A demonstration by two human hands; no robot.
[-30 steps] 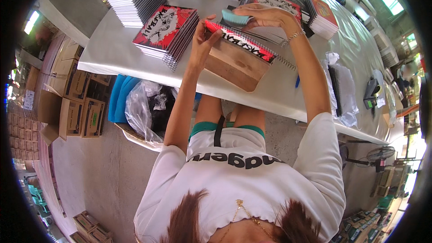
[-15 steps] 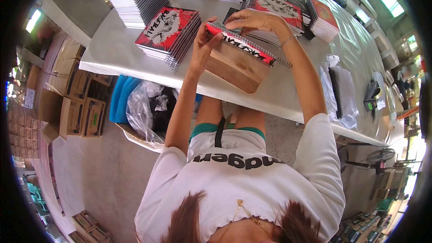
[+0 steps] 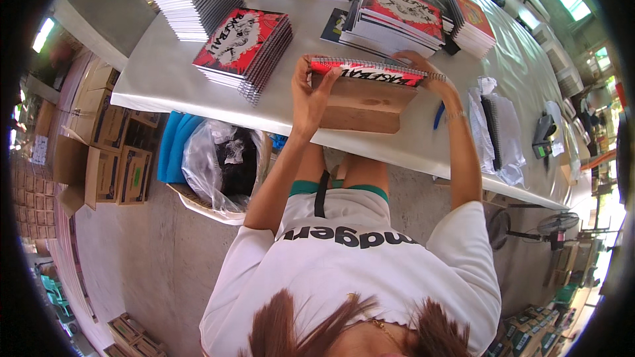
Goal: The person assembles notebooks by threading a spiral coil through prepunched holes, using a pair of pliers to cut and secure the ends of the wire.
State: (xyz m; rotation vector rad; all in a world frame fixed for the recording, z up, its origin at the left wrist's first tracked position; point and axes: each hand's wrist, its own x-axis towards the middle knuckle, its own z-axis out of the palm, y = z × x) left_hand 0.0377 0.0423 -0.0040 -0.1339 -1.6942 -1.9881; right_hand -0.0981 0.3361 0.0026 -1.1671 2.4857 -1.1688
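Shifting lower and to the right since the earlier frame, the bare right hand (image 3: pixel 420 66) is now working at the right end of the thin grey spiral coil (image 3: pixel 370 62), while the red, white and black spiral-bound notebook (image 3: pixel 380 72) is swinging nearly level. That notebook is sitting just above the centre of the frame, along the upper edge of an angled brown wooden block (image 3: pixel 360 119). Bare left hand (image 3: pixel 311 92) is closing on its left end, thumb in front! Right fingers are curling partway by the coil; whether they're pinching it, I cannot tell. Upper left, 1 neat stack of red-covered spiral notebooks (image 3: pixel 241 39) is standing on the white-covered table (image 3: pixel 159 79), and a slim blue pen (image 3: pixel 438 116) is lying right of the block.
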